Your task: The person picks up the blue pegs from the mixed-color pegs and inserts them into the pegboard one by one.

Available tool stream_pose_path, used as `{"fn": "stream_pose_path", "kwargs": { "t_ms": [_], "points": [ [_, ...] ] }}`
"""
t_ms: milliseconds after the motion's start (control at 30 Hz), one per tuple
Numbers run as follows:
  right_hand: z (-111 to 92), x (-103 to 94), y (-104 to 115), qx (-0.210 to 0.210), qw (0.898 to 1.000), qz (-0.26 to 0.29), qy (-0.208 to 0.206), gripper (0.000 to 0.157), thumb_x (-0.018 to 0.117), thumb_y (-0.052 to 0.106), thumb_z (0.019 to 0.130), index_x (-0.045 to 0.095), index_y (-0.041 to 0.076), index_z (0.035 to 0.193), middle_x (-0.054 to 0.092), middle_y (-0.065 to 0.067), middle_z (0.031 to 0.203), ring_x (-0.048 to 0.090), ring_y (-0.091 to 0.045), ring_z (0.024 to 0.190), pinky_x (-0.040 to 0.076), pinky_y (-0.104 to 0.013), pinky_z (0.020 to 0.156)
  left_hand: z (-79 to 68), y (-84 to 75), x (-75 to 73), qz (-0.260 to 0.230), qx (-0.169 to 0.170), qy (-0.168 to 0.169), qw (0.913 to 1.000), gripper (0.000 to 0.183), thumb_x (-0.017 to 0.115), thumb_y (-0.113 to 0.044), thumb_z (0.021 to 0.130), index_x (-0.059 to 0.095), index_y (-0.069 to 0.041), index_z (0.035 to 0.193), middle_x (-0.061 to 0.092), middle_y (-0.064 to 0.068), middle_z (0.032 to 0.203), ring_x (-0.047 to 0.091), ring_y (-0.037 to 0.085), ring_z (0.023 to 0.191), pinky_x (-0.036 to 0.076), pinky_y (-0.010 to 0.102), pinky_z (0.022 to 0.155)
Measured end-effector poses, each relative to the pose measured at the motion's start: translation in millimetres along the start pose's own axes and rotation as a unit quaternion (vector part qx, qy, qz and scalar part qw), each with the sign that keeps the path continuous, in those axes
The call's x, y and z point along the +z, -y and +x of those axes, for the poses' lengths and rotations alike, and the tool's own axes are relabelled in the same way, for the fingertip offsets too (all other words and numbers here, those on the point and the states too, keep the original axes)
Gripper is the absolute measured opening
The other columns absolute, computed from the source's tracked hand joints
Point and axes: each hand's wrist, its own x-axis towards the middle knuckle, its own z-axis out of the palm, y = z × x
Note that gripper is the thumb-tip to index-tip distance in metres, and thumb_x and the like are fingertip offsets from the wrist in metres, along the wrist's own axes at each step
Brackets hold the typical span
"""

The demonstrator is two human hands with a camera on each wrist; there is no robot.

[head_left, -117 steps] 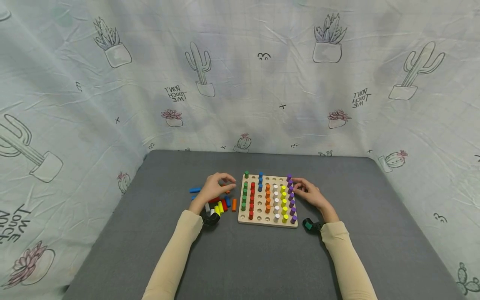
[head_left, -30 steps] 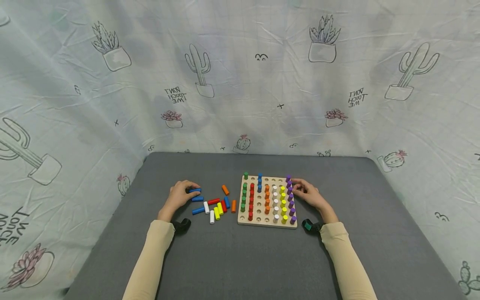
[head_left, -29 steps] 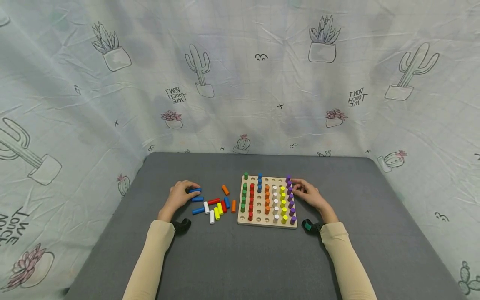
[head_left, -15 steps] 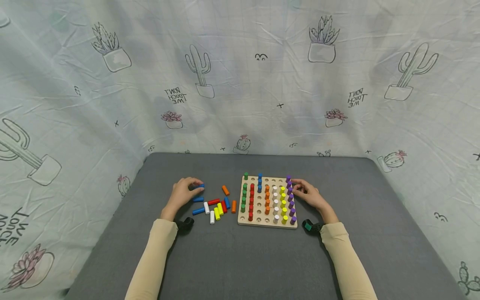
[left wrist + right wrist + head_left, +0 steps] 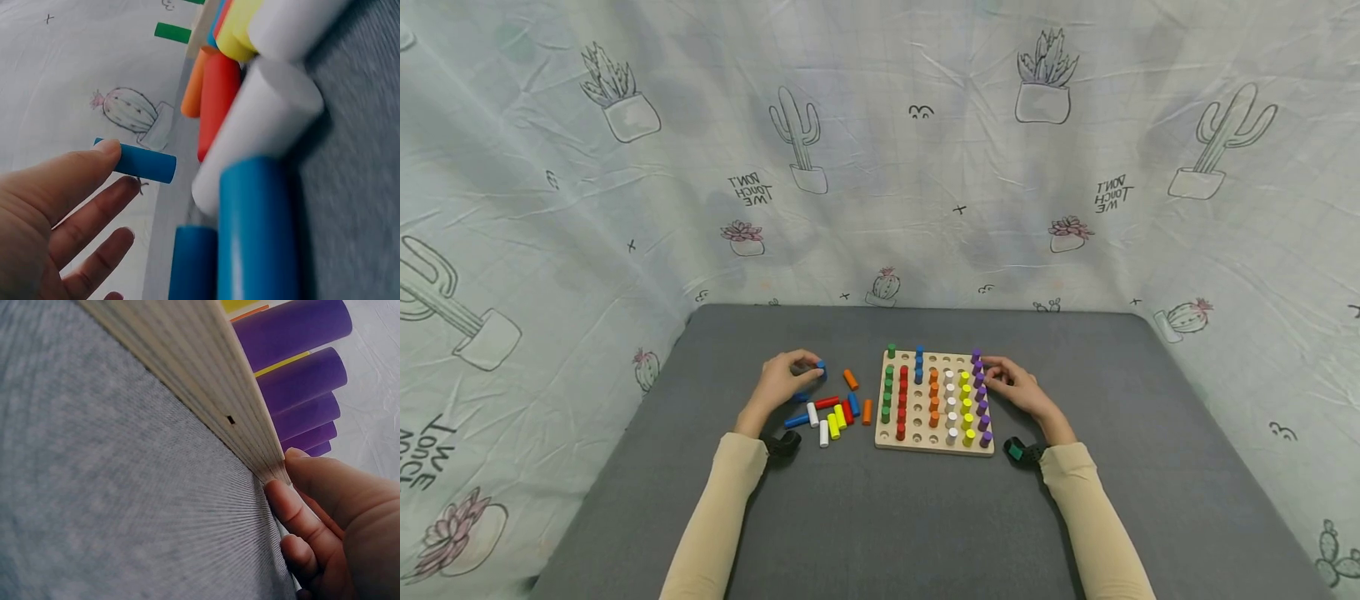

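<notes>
My left hand (image 5: 778, 383) pinches a blue peg (image 5: 822, 369) between thumb and fingers, raised above the loose pegs. The left wrist view shows this blue peg (image 5: 147, 164) with its far end sticking out past the thumb. On the right, my right hand (image 5: 1018, 387) holds the right edge of the wooden peg board (image 5: 925, 447), its thumb near the purple pegs (image 5: 300, 375). Columns of green, red, blue, orange, white, yellow and purple pegs stand in the board. Several holes show bare, mostly in the blue column (image 5: 919, 364) and the back row.
Left of the board lie several loose pegs: orange pegs (image 5: 867, 412), red pegs (image 5: 827, 402), yellow pegs (image 5: 833, 427), white pegs (image 5: 823, 433) and blue pegs (image 5: 796, 421). The grey tabletop (image 5: 880, 517) ends at a cactus-print cloth (image 5: 880, 167) behind and at the sides.
The left hand went left from beside the board to the blue pegs, took one, and has lifted it rightward, turning it. My right hand stays at the board's edge.
</notes>
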Motion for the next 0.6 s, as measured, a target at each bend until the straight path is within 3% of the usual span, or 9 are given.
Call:
{"fn": "stream_pose_path", "kwargs": {
  "t_ms": [400,600],
  "points": [
    [2,1.1,-2,0.012,1.0,-0.007,-0.005,0.04,0.057,0.018,0.093,0.049,0.007,0.131,0.06,-0.012,0.102,0.044,-0.01,0.07,0.033,-0.024,0.065,7.9,-11.3,9.4,-0.021,-0.003,0.003,0.9998,0.022,0.067,-0.034,0.085,0.067,-0.018,0.1,0.067,0.001,0.098,0.058,0.024,0.094,0.023,0.056,0.1],
    [-4,-0.4,21,0.005,1.0,-0.006,-0.002,0.04,0.055,0.008,0.093,0.047,-0.003,0.13,0.058,-0.02,0.102,0.045,-0.019,0.07,0.031,-0.027,0.065,8.8,-16.4,15.9,-0.035,-0.006,0.008,0.9993,0.02,0.067,-0.034,0.085,0.067,-0.02,0.1,0.066,-0.001,0.1,0.058,0.022,0.095,0.028,0.054,0.098]
  ]
}}
